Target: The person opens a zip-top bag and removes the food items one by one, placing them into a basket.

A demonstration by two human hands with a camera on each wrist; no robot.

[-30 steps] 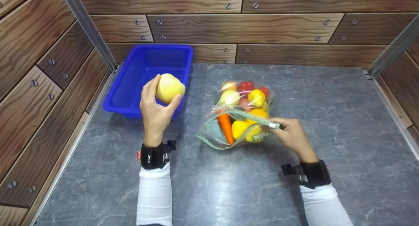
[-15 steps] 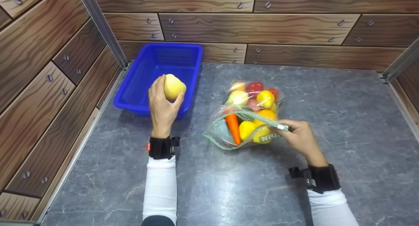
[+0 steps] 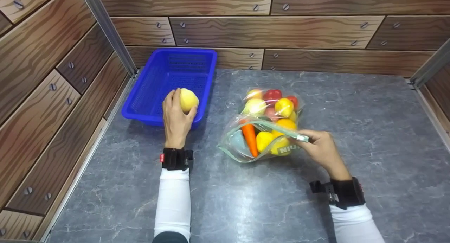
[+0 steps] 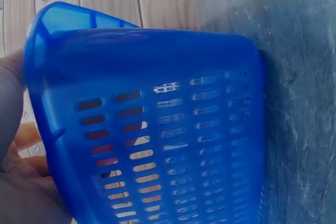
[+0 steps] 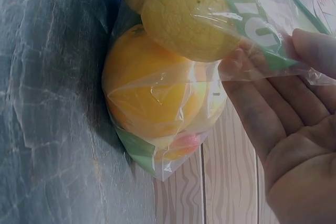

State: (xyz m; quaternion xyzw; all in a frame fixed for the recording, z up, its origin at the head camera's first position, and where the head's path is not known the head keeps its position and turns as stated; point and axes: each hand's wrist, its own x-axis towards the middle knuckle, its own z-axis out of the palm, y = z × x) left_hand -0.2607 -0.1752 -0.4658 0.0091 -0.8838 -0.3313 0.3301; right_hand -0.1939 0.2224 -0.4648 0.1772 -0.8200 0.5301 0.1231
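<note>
In the head view, my left hand point(image 3: 177, 118) grips a rounded pale yellow fruit point(image 3: 190, 100) between thumb and fingers, over the near right part of a blue plastic basket point(image 3: 140, 113). The left wrist view shows the slotted wall of the basket point(image 4: 157, 56), with part of the hand behind its rim; the fruit is hidden there. My right hand point(image 3: 320, 148) pinches the slider end of a clear zip bag point(image 3: 228, 153). Its mouth gapes toward me. Inside lie a carrot point(image 3: 249, 139), lemons point(image 3: 264, 141), an orange point(image 5: 152, 87), and several red and yellow pieces.
The grey marbled tabletop point(image 3: 225, 200) carries the basket at the back left and the bag in the middle. Wood-patterned panels point(image 3: 281, 32) enclose it at the back and sides. A metal post point(image 3: 107, 28) stands close behind the basket's left side.
My left hand has moved with the yellow fruit farther over the basket and lower. The view has shifted a little. My right hand keeps its pinch on the bag.
</note>
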